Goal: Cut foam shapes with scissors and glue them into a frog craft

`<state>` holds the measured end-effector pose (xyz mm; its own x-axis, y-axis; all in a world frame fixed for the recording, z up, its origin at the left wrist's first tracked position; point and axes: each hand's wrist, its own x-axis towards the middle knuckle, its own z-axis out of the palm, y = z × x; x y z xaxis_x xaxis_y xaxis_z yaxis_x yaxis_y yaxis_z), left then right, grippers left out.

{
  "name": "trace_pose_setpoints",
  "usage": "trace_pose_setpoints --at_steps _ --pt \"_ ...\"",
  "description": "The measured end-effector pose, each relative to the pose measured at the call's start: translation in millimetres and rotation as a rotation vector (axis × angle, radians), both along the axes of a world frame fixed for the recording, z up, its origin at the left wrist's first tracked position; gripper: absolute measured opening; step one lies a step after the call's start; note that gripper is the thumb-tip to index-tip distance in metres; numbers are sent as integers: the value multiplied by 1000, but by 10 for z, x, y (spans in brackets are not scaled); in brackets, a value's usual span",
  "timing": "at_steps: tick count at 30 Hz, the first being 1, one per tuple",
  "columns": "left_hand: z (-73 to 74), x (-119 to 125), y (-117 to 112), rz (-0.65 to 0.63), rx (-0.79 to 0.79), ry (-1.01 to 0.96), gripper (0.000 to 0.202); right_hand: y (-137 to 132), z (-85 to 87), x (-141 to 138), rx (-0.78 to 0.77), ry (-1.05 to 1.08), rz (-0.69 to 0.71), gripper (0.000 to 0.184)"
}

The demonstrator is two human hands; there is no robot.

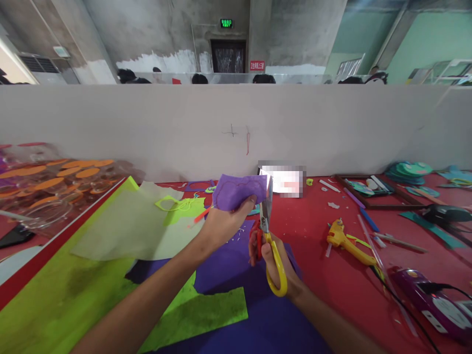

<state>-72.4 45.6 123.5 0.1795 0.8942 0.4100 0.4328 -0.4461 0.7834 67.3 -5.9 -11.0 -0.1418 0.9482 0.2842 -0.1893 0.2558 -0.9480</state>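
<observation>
Head view, bench with a red table (324,275) against a grey partition (236,128).

**Hands.** The left hand (221,223) holds a purple piece (238,191) in the air above the middle of the table, thumb and fingers pinched together on its lower edge. A stitched or drawn outline shows on the piece. The right hand (276,268) grips the scissors (267,236), its fingers closed through the yellow and red handles. The blades point up and meet the right edge of the piece. Whether the blades are parted cannot be told.

**Under the hands.** A purple sheet (258,305) lies flat on the table, with a green sheet (73,285) overlapping it at the left and a pale sheet (129,226) on top of the green one.

**Containers.** At far left stand clear tubs (47,206), crowded together. Orange ovals (73,172) lie in or on them; which cannot be told through the plastic. At right a dark tray (394,206) lies flat and holds teal cut-outs and a few white sticks. A teal stack (407,171) sits just behind the tray, outside it.

**Loose tools.** A yellow glue gun (344,241) lies on the table to the right of the scissors, well apart from them. A purple device (431,305) with a black cord lies near the lower right corner.
</observation>
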Motion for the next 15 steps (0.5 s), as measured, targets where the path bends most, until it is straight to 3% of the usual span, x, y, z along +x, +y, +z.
trace_pose_setpoints --at_steps 15 --pt "-19 14 5 33 34 -18 17 -16 -39 20 37 -55 -41 57"
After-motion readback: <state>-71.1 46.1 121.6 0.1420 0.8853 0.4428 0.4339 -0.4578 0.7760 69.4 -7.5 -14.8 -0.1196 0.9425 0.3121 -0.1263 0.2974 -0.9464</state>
